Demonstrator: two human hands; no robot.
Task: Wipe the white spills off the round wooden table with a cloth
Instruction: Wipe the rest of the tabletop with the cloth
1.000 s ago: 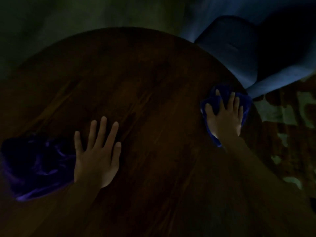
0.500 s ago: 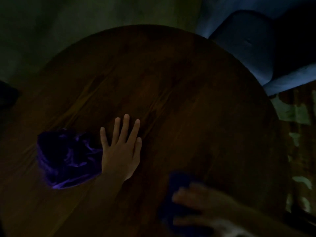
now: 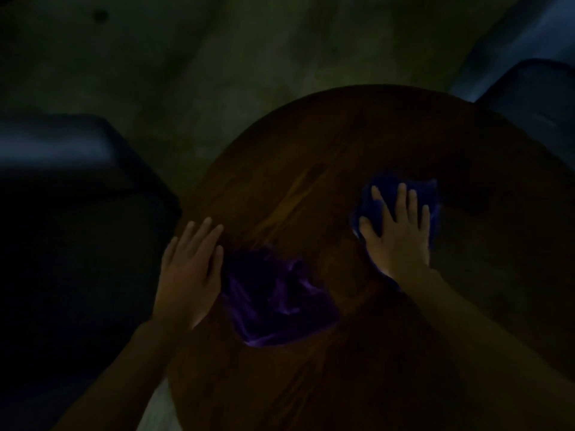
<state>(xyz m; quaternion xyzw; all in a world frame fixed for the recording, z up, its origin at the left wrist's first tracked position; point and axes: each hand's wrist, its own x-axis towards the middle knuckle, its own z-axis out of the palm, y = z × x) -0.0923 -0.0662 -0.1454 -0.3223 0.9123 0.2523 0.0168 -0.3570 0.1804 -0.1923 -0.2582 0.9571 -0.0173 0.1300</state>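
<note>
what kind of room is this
Probably a dim living or dining room: a round wooden table, blue upholstered seats beside it, and a bare floor.

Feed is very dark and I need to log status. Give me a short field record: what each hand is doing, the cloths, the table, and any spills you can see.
right hand: flat, palm down, pressing blue cloth on the table
left hand: flat, open, near the table's left edge, beside the purple cloth
purple cloth: crumpled, lying loose between the hands
table: round, dark wood
white spills: none discernible; too dark to confirm
</note>
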